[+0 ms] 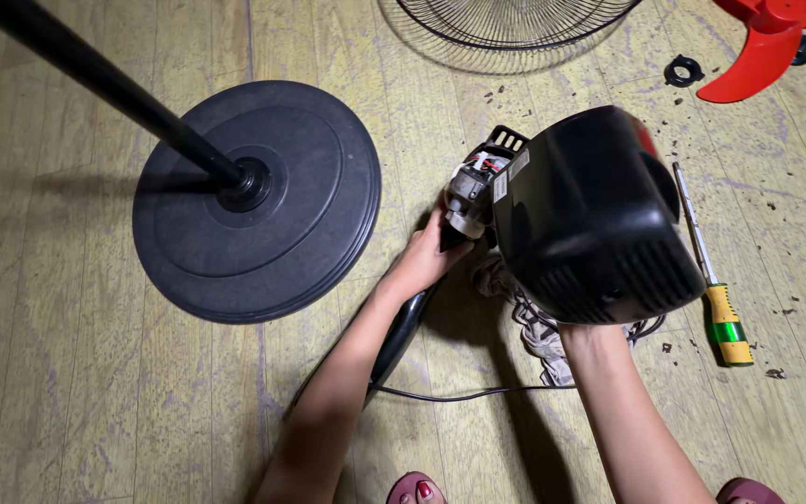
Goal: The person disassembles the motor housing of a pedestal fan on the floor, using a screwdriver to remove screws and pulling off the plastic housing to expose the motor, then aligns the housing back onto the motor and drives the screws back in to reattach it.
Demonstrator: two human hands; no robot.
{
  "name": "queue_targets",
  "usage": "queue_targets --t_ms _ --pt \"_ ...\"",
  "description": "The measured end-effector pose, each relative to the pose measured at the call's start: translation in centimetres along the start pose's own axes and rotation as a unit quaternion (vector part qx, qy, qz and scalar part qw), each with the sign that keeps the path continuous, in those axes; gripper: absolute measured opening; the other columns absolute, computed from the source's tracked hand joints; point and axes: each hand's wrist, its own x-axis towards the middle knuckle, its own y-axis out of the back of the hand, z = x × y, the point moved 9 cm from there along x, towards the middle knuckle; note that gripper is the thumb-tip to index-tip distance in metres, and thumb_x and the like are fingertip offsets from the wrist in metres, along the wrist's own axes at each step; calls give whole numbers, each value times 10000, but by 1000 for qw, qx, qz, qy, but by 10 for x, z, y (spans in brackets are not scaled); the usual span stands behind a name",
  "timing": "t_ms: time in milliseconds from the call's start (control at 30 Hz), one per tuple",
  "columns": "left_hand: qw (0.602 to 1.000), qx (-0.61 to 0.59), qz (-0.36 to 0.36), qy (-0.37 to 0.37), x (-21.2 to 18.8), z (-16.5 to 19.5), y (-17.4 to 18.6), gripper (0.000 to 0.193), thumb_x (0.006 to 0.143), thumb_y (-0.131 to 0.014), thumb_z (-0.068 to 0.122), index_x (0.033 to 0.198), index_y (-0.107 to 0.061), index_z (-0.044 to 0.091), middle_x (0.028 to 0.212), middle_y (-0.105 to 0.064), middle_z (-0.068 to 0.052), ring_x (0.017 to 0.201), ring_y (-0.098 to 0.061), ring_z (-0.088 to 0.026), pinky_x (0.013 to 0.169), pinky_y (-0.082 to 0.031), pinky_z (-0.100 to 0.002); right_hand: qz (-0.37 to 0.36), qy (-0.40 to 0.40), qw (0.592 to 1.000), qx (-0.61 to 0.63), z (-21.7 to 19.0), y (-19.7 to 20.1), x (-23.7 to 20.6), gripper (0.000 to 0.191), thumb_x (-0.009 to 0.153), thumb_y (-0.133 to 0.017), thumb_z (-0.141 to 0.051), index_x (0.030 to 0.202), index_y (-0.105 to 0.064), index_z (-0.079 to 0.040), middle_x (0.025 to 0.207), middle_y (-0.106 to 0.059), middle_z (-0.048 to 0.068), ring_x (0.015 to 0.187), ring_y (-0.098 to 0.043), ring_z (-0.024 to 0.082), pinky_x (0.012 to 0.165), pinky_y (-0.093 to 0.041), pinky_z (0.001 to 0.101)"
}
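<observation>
Fingers [442,231] of the left hand [422,261] are clenched around the neck joint [466,201] of a black fan motor housing [590,215], just beside its exposed wiring. From below, the right hand [582,334] reaches under the housing; its fingers are hidden behind the casing, so I cannot tell whether they grasp or lie released. Held between the two hands, the housing sits just above a wooden floor [67,373], over a bundle of cord [538,331]. A round black fan base [258,201] with its pole [95,70] stands to the left. Right of the housing a yellow-handled screwdriver [715,299] lies on the floor. Farther off lie a wire grille [506,28], a red fan blade [767,37] and a small black ring [684,70].
</observation>
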Motion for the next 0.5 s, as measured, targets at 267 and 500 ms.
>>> queue_targets --t_ms 267,500 --pt "992 -11 0 -125 -6 38 11 1029 893 -761 145 1636 -58 32 1436 -571 -256 1313 -588 -410 1089 -443 -470 2 -2 1000 -8 10 -20 -8 598 1010 -475 -622 1252 -649 -104 1143 -700 59 967 -689 195 864 -593 369" --pt "987 -77 -29 -141 -11 -13 0 847 948 -695 237 1603 -198 32 1524 -524 -206 1390 -520 -337 1167 -363 -456 18 73 996 -36 4 -36 -19 657 999 -456 -643 1328 -621 -99 1237 -688 75 1052 -687 212 929 -590 394"
